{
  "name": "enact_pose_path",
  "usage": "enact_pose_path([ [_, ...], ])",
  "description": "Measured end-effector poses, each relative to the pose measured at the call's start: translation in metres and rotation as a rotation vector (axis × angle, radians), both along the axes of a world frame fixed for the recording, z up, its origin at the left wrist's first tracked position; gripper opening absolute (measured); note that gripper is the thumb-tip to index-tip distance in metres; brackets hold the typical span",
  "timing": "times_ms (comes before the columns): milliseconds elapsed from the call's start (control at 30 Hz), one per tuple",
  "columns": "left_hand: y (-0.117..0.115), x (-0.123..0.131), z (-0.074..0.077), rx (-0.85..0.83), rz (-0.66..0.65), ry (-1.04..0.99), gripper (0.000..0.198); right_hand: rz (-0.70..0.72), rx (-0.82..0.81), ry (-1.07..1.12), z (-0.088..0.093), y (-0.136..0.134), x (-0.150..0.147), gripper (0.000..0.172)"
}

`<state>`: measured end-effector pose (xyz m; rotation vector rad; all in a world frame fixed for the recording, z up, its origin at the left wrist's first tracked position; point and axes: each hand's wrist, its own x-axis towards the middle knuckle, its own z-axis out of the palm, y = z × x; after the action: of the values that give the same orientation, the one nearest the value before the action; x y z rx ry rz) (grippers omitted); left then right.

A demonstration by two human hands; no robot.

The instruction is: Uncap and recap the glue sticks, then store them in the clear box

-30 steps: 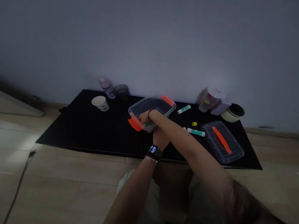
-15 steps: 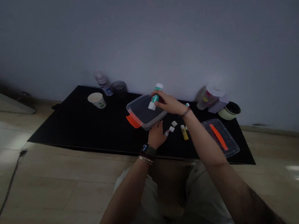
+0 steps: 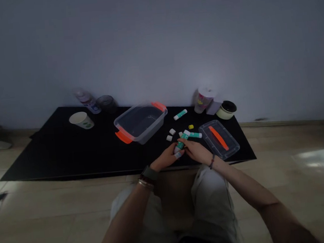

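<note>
A green and white glue stick (image 3: 183,137) is held slanted between my two hands, near the front edge of the black table. My left hand (image 3: 167,157) is closed around its lower end. The fingers of my right hand (image 3: 197,151) are closed on its right side. Just beyond my hands lie several small white caps (image 3: 172,131) and a yellow cap (image 3: 191,127). A second green glue stick (image 3: 196,135) lies right behind my right hand, and a third green glue stick (image 3: 180,114) rests farther back.
A clear plastic box (image 3: 151,131) with orange latches stands open left of centre. Its lid (image 3: 230,142) with an orange handle lies at right. Behind are a paper cup (image 3: 81,121), a bottle (image 3: 88,101), a dark glass (image 3: 106,103), a clear patterned cup (image 3: 202,102) and a pale green pot (image 3: 226,111).
My right hand has come down from above the box with the glue stick. My left hand has left the box's side and now grips the stick too. The view has shifted.
</note>
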<state>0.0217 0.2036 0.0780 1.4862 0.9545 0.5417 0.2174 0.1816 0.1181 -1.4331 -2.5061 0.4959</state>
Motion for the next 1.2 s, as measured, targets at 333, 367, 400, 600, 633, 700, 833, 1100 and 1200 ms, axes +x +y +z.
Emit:
enact_pose_path([
  [333, -0.012, 0.002, 0.02, 0.241, -0.166, 0.206, 0.035, 0.162, 0.427, -0.294, 0.007, 0.0, 0.022, 0.028],
  [367, -0.013, 0.001, 0.021, 0.262, -0.174, 0.263, 0.033, 0.187, 0.389, -0.304, 0.005, -0.001, 0.025, 0.03],
  [400, -0.014, 0.0, 0.023, 0.283, -0.172, 0.32, 0.031, 0.186, 0.348, -0.32, 0.002, -0.003, 0.027, 0.034],
  [600, -0.015, 0.001, 0.026, 0.311, -0.101, 0.246, 0.032, 0.008, 0.181, -0.388, -0.003, -0.026, 0.025, 0.04],
  [633, -0.015, 0.002, 0.027, 0.299, -0.067, 0.205, 0.035, -0.017, 0.156, -0.379, -0.003, -0.028, 0.022, 0.039],
  [700, -0.016, 0.004, 0.028, 0.283, 0.012, 0.149, 0.039, -0.051, 0.123, -0.356, -0.004, -0.03, 0.016, 0.039],
  [833, -0.017, 0.008, 0.028, 0.26, 0.113, 0.163, 0.039, -0.088, 0.161, -0.348, -0.006, -0.028, 0.008, 0.038],
  [1100, -0.009, 0.003, 0.022, -0.009, 0.081, 0.14, 0.038, -0.025, 0.321, -0.389, -0.009, -0.023, 0.013, 0.034],
  [1200, -0.011, -0.002, 0.025, 0.122, -0.088, 0.19, 0.028, -0.012, 0.299, -0.419, -0.007, -0.019, 0.016, 0.029],
])
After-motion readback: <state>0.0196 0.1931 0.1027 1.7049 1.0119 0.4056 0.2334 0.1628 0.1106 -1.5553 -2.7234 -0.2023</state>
